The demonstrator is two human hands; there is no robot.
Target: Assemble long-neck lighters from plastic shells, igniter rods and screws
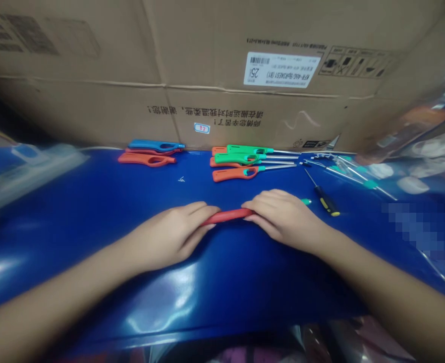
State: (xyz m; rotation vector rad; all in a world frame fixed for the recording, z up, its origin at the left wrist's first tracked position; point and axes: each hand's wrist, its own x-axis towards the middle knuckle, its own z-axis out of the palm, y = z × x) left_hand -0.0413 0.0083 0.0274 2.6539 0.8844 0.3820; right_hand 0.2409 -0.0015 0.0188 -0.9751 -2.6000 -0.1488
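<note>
Both hands grip a red lighter handle (pixel 228 217) held level just above the blue tabletop. My left hand (pixel 180 229) pinches its left end between thumb and fingers. Around the right end closes my right hand (pixel 283 219), and the fingers cover that part. A small green piece (pixel 306 201) shows just beyond the right knuckles; whether it joins the held handle I cannot tell. Farther back lie several orange and green gas lighters (pixel 235 174) with metal tubes. To their left is a small stack of blue and orange lighter handles (pixel 147 160) without tubes.
A black and yellow screwdriver (pixel 325 200) lies right of the lighters. Behind it are loose metal tubes with green ends (pixel 353 174). A large cardboard box (pixel 112 101) walls off the back. Blurred plastic bags (pixel 430 146) crowd the right, and a clear tray (pixel 37 171) stands left.
</note>
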